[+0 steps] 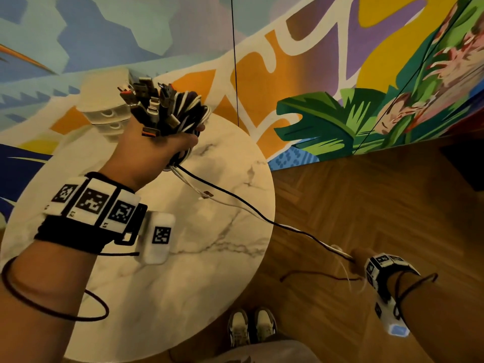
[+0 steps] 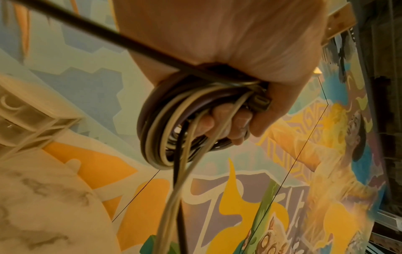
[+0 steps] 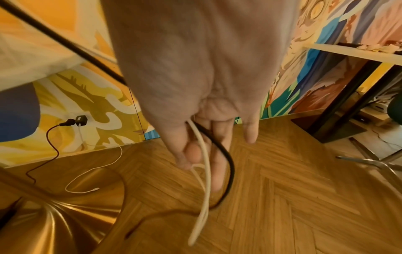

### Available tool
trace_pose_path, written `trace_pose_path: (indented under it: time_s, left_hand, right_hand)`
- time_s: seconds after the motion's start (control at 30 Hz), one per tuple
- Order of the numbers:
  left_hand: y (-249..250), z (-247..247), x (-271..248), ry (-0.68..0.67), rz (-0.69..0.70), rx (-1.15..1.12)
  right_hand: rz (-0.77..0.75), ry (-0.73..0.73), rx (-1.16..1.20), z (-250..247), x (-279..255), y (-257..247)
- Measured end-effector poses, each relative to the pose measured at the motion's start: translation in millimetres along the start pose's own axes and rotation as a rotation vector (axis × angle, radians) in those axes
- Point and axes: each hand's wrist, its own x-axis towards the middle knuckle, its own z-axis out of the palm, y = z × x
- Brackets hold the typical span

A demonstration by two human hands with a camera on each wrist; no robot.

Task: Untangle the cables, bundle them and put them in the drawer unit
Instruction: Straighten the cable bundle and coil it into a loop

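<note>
My left hand (image 1: 167, 145) is raised above the round marble table (image 1: 209, 231) and grips a thick cable bundle (image 1: 167, 111) of black and white coils, its USB plugs sticking up. In the left wrist view the coils (image 2: 174, 130) loop round my curled fingers (image 2: 226, 123). Loose black and white cable ends (image 1: 262, 218) run from the bundle down to my right hand (image 1: 356, 258), low beside the table. There the thumb and fingers pinch a white cable (image 3: 204, 154) and a black cable (image 3: 226, 154), whose tails hang to the floor. The white drawer unit (image 1: 104, 100) stands at the table's far left edge.
A painted mural wall (image 1: 340, 74) stands behind the table. Wooden herringbone floor (image 1: 366, 192) lies to the right. The table's gold pedestal base (image 3: 43, 214) shows low left. A plugged-in red cable (image 3: 52, 146) and white charger cable (image 3: 95, 171) lie on the floor by the wall. My shoes (image 1: 251, 328) are near the table edge.
</note>
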Motion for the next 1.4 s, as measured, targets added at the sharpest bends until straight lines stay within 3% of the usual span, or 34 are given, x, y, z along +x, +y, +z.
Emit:
trace_pose_path:
  time_s: [0.27,0.53,0.67,0.77,0.9,1.0,1.07,1.17,1.3,1.4]
  left_hand:
    - [-3.0,-10.9,5.5,0.043,0.029,0.030]
    - [-7.7,-2.9,5.2,0.015,-0.031,-0.105]
    - [-8.0,11.8,2.1,0.010,-0.049,-0.221]
    - [-11.3,25.7,0.5,-0.002,-0.077,-0.339]
    - [-12.5,40.0,-0.8,-0.015,-0.097,-0.382]
    - [-11.5,45.8,-2.7,-0.007,-0.105,-0.413]
    - [-10.4,48.7,-4.2,0.015,-0.099,-0.428]
    - [-8.1,51.5,-4.6,0.080,-0.086,-0.456]
    - [-6.6,49.4,-5.7,0.121,-0.074,-0.501]
    - [-7.4,44.5,-5.7,0.118,-0.118,-0.587]
  right_hand:
    - [0.109,0.124,-0.043,23.4,14.2,39.4]
    - [0.044,0.141,-0.051,16.7,6.7,27.1]
    - [-0.083,0.028,0.054,15.8,6.5,15.8]
    - [-0.169,0.046,0.186,-14.7,-8.2,-21.9]
    - [-0.408,0.309,0.406,-97.9,-63.6,-97.6]
    - [-0.757,0.511,0.658,-147.2,-123.8,-133.1]
    - [-0.958,0.441,0.745,-159.0,-164.8,-156.2]
    - [-1.112,0.258,0.804,-145.8,-194.7,-198.4]
    - [-1.159,0.070,1.214,-130.6,-190.7,-221.3]
    - [-1.144,-0.096,1.217,-122.8,-184.3,-219.6]
